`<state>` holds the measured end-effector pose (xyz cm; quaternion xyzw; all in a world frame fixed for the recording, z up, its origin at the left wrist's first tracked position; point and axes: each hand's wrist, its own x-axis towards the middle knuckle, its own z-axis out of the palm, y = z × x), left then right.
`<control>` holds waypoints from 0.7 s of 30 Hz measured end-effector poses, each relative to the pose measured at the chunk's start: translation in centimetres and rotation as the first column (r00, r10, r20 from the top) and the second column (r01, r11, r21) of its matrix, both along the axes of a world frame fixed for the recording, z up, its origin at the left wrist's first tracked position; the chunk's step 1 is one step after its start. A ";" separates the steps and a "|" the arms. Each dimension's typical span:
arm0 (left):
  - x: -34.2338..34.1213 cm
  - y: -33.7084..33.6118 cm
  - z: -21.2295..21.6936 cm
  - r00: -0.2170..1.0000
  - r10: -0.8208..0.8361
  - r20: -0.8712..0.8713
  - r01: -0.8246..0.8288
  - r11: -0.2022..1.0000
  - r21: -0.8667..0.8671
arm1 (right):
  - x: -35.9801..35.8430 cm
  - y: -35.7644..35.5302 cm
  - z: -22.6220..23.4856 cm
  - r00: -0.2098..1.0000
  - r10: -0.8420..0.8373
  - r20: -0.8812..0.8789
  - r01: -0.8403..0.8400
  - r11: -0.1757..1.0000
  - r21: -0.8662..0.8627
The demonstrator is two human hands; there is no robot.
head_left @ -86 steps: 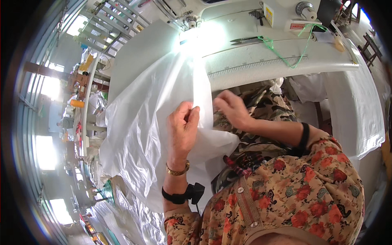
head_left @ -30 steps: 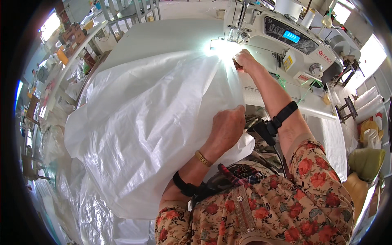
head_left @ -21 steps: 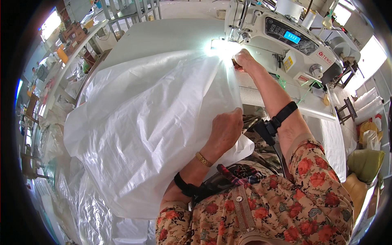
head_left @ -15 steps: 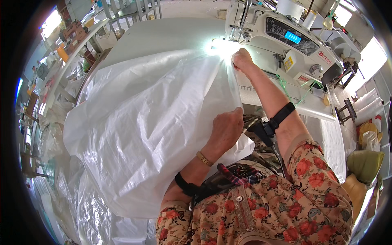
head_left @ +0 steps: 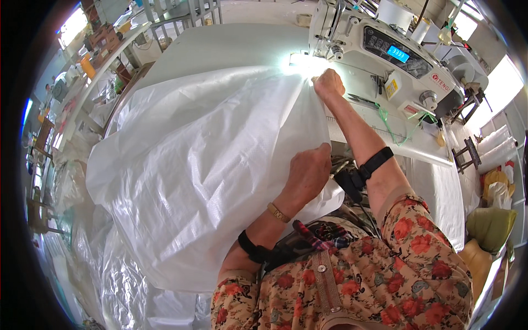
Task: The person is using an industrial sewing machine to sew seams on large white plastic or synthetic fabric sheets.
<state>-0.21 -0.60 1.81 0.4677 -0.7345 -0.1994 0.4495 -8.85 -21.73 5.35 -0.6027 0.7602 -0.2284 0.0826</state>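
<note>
A large sheet of white woven plastic fabric (head_left: 192,176) spreads over the table and hangs toward my lap. Its far corner lies in the bright glow below the head of a white sewing machine (head_left: 379,52); the glare hides the needle and presser foot. Close to that spot, my right hand (head_left: 329,86) is closed on the sheet's right edge. Nearer my body, my left hand (head_left: 309,171) grips the same edge, fingers curled round it. Between the two hands the edge runs fairly taut.
Dark-handled snips (head_left: 363,101) and green thread (head_left: 391,125) lie on the machine table (head_left: 231,47), right of my right hand. A grey metal chair (head_left: 184,16) stands beyond the table. Crumpled clear plastic (head_left: 129,280) lies at lower left; white rolls (head_left: 495,144) are at the right.
The view has shifted slightly, so the machine sits a little lower and further right. More of the snips shows beside my right hand. Both hands keep their hold on the sheet.
</note>
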 end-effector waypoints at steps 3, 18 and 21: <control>0.3 0.1 0.0 1.000 0.006 0.014 -0.006 1.000 0.014 | 0.2 0.1 -0.2 1.000 0.005 -0.020 -0.006 0.999 -0.037; 0.1 0.0 -1.0 0.999 0.000 0.040 -0.001 1.000 0.025 | 0.2 -0.6 0.1 0.998 -0.029 0.059 0.031 0.999 -0.036; 0.1 0.0 -1.1 0.999 0.007 0.040 -0.008 1.000 0.019 | 0.2 -0.4 0.1 0.997 -0.042 0.065 0.044 0.999 -0.027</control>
